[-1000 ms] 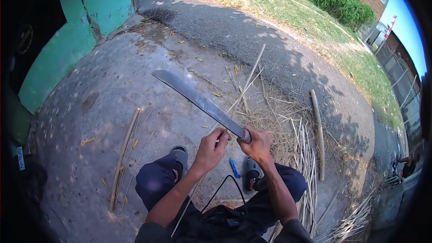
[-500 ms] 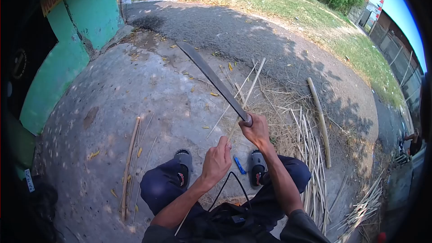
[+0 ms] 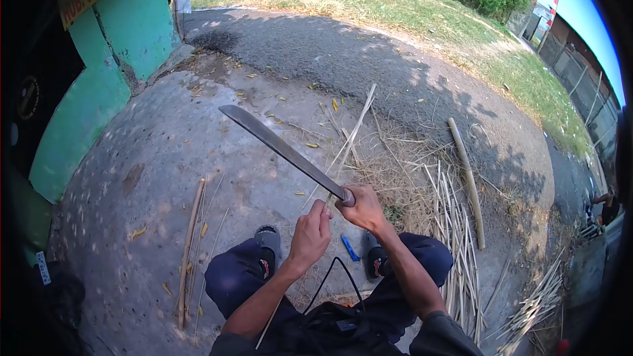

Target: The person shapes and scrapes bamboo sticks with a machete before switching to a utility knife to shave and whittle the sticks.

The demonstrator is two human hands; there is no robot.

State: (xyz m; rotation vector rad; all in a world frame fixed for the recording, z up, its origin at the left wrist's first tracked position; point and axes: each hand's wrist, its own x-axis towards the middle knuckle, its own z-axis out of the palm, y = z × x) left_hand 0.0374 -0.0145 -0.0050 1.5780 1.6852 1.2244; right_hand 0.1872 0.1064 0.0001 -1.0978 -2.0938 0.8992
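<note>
A long machete [image 3: 283, 149] points up and to the left, its handle in my right hand [image 3: 361, 207]. My left hand [image 3: 311, 234] is closed on a thin pale bamboo strip [image 3: 355, 130], which runs up past the blade and shows again below near my left forearm. The two hands are close together, with the lower end of the blade just above my left fingers. Below them on the ground, between my feet, lies a small blue object [image 3: 350, 248].
Split bamboo strips [image 3: 455, 224] lie at the right beside a thick pole [image 3: 468, 184]. Another pile [image 3: 534, 306] is at the lower right. Sticks [image 3: 191, 250] lie at the left, near a green wall [image 3: 142, 20]. A person [image 3: 606, 207] is at the far right edge.
The machete blade was raised higher half a second ago and now lies lower, tilted more to the left. My hands have come closer together, my left hand still on the strip.
</note>
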